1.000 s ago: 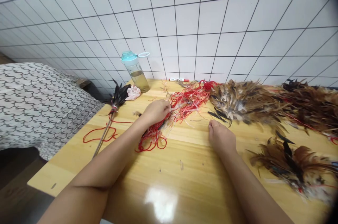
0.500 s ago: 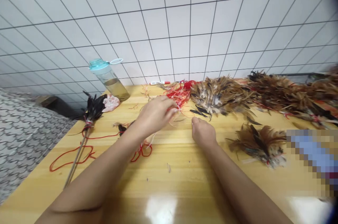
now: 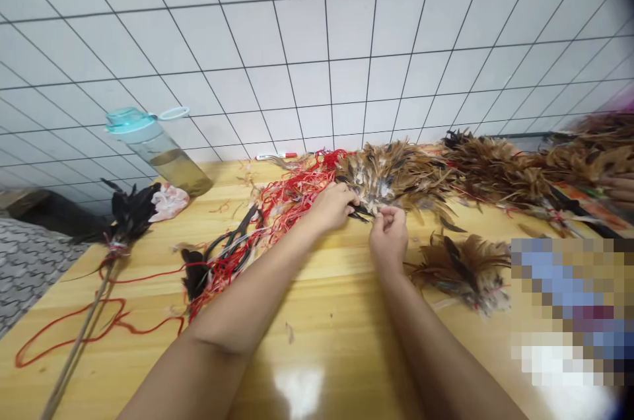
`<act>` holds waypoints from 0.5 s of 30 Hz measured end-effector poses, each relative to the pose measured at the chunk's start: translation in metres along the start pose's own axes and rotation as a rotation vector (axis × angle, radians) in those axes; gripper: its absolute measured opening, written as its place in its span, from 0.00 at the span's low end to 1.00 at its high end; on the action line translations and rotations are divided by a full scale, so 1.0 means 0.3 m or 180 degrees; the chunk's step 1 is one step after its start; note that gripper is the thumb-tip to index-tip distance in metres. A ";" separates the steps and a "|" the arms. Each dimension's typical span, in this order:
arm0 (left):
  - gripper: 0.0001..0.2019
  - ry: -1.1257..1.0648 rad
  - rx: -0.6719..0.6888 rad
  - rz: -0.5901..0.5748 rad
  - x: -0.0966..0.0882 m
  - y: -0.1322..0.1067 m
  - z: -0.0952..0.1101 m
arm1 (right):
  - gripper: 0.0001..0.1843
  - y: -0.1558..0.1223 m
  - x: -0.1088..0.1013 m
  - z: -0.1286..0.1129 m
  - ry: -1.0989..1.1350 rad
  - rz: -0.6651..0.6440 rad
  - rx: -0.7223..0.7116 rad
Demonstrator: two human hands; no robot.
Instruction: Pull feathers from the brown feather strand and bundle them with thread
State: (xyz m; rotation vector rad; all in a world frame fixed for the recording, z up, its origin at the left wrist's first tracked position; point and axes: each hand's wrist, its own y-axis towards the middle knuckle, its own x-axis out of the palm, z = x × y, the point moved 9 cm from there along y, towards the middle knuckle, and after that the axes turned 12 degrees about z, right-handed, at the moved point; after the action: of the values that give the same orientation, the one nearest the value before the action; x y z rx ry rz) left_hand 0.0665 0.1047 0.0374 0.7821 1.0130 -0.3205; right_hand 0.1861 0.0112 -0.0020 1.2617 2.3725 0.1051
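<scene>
My left hand reaches to the near edge of a pile of brown feathers, its fingers bent together over some black feathers. What sits between those fingertips is hidden. Close beside it on the right, my right hand pinches thumb and forefinger on what looks like a feather at the pile's edge. A tangle of red string spreads left of my left hand and partly under that forearm. Black-handled scissors lie in the tangle.
At left a stick has black feathers tied to its end, with red cord trailing. A water bottle leans near the tiled wall. A brown feather bunch lies right; another person's hand shows at far right.
My left hand has moved right from the red string to the black feathers. My right hand now meets the feather pile's edge. The view has shifted right, uncovering the scissors and more string.
</scene>
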 end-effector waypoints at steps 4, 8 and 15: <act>0.10 -0.0048 0.0166 -0.0095 0.042 -0.003 -0.009 | 0.10 0.008 -0.006 0.001 0.0219 0.0110 -0.0005; 0.08 -0.0057 0.0313 -0.0175 0.076 0.000 0.002 | 0.10 0.027 -0.035 -0.008 0.0107 0.0242 -0.0095; 0.09 -0.0191 0.0103 0.0340 -0.023 0.001 -0.014 | 0.11 0.027 -0.032 -0.022 -0.0278 0.0110 -0.0197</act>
State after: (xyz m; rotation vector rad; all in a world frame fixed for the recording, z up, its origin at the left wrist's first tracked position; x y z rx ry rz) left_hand 0.0604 0.1073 0.0420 0.8479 0.9081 -0.2674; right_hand 0.1943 0.0091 0.0096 1.2528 2.2568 0.1302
